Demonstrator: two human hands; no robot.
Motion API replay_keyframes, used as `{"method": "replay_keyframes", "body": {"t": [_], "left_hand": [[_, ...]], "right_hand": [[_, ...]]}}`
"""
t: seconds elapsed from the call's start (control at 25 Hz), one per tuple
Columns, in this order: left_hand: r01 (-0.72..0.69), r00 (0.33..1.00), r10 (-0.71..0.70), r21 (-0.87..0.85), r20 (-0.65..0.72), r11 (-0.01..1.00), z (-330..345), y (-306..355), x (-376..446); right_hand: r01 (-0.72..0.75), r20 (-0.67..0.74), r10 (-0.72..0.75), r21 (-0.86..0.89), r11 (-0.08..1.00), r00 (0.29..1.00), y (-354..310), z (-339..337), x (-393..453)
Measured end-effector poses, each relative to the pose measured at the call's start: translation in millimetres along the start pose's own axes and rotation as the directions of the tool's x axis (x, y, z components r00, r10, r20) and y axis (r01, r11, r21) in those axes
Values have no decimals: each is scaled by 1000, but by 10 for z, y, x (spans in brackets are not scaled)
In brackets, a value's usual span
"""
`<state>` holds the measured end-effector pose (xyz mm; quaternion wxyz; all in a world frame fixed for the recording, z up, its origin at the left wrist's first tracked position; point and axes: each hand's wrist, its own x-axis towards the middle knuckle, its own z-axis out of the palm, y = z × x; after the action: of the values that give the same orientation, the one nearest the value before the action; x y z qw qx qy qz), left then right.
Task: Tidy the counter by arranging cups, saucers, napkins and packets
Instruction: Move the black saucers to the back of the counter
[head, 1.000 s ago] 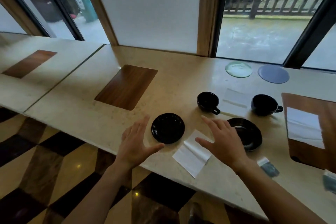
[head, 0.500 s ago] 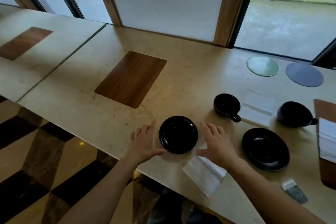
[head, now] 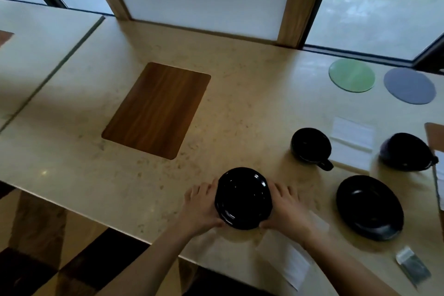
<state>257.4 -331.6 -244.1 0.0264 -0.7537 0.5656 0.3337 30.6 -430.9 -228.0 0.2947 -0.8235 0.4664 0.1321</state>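
A black saucer [head: 242,197] sits near the counter's front edge, gripped on both sides: my left hand [head: 200,209] holds its left rim and my right hand [head: 287,211] its right rim. A white napkin [head: 296,264] lies under my right forearm. To the right rests a second black saucer [head: 368,206]. Behind it stand two black cups, one [head: 310,145] with its handle toward me, the other [head: 406,151] further right. Another white napkin [head: 352,138] lies between the cups. A small dark packet [head: 412,265] lies at the front right.
A wooden inlay [head: 157,109] is set in the beige counter [head: 96,175] to the left. A green disc [head: 352,74] and a grey disc [head: 409,85] lie near the window. Another wooden inlay [head: 436,137] shows at the right edge. The tiled floor lies below the counter edge.
Both hands have closed in from either side and now grip the near saucer. The view has tilted down and shifted left.
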Motion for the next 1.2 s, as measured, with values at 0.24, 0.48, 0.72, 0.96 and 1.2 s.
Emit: {"method": "replay_keyframes", "body": {"t": [0.24,0.48,0.72,0.96,1.2], "left_hand": [[-66,998,66,-13,13,998,-16,-54,111],[-142,990,142,6,14,990,-415,-111,499],[-251,963,257,75,-82,965,-1213,9,1398],[-303,943,313,98,-111,948,-1976,371,2302],[-297,949,305,91,-78,950,-2360,612,3194]], "right_hand": [[-31,-5,31,28,999,1000,-61,43,26],[-69,-36,73,118,991,997,-122,-136,348],[-24,-223,21,-11,1000,975,-109,-865,1000],[-50,-314,33,-45,998,949,133,-1637,1761],[-63,-362,67,25,998,930,410,-2032,2474]]}}
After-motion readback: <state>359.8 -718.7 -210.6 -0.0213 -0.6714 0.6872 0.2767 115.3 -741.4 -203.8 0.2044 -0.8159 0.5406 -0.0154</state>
